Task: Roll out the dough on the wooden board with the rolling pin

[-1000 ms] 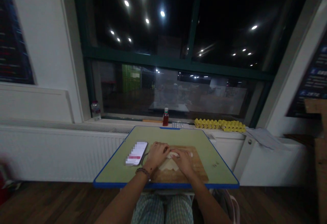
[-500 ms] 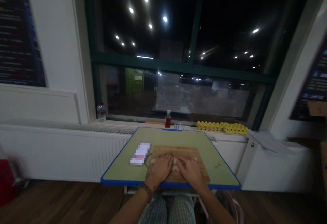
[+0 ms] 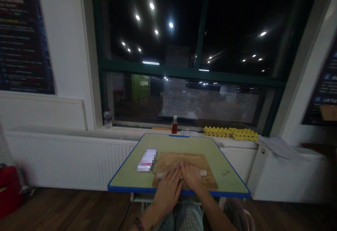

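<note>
A pale, dough-like roll lies crosswise on a wooden board, its two ends showing beyond my hands. My left hand rests flat over its left part, fingers stretched out and pointing away from me. Over the middle and right part lies my right hand, also flat, its fingertips meeting those of the left. Both palms hide most of the roll. Faint whitish marks show on the board beyond the fingers.
The board lies on a green folding table with a blue edge. A phone lies left of the board. On the sill stand a red-liquid bottle, yellow egg trays and a clear bottle.
Both hands have drawn back toward me, and the roll has moved nearer the board's front edge. The hands are closer together, fingertips now touching. The view has shifted slightly.
</note>
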`<move>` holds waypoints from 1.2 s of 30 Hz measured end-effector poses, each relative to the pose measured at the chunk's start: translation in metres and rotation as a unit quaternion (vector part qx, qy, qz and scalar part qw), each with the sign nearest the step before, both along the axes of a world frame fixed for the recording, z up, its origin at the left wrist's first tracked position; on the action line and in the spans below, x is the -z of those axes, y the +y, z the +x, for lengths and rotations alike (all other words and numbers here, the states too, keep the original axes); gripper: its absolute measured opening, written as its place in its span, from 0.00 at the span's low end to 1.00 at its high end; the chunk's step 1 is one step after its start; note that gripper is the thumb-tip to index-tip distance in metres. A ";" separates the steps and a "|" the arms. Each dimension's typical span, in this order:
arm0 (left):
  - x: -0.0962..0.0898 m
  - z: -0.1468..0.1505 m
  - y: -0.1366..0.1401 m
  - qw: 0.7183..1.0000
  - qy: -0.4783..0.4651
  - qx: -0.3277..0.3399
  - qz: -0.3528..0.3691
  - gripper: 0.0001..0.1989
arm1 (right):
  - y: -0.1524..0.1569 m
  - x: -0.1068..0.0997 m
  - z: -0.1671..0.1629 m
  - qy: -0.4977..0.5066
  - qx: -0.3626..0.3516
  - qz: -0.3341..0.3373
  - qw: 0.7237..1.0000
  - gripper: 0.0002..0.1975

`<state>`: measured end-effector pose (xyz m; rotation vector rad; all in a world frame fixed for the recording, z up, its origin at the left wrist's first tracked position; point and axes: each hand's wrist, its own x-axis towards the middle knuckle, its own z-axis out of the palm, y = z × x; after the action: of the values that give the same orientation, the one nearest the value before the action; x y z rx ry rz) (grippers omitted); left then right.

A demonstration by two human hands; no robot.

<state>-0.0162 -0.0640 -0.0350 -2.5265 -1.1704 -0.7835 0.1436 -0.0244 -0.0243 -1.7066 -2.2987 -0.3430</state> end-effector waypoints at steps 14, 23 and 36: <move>-0.005 -0.018 0.017 0.992 0.060 -0.059 -0.098 0.18 | -0.014 0.036 -0.003 0.042 -0.120 0.167 0.978 0.18; -0.026 -0.045 0.036 0.990 0.007 0.035 -0.140 0.16 | -0.028 0.006 -0.022 0.033 -0.050 0.062 0.996 0.13; -0.039 -0.023 0.037 0.993 0.094 -0.027 -0.067 0.20 | 0.002 -0.024 -0.030 -0.029 0.003 -0.003 1.000 0.23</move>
<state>-0.0393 -0.0272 0.0038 -2.5944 -1.2592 -0.4568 0.1135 -0.0224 -0.0002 -1.7281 -2.3389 -0.3907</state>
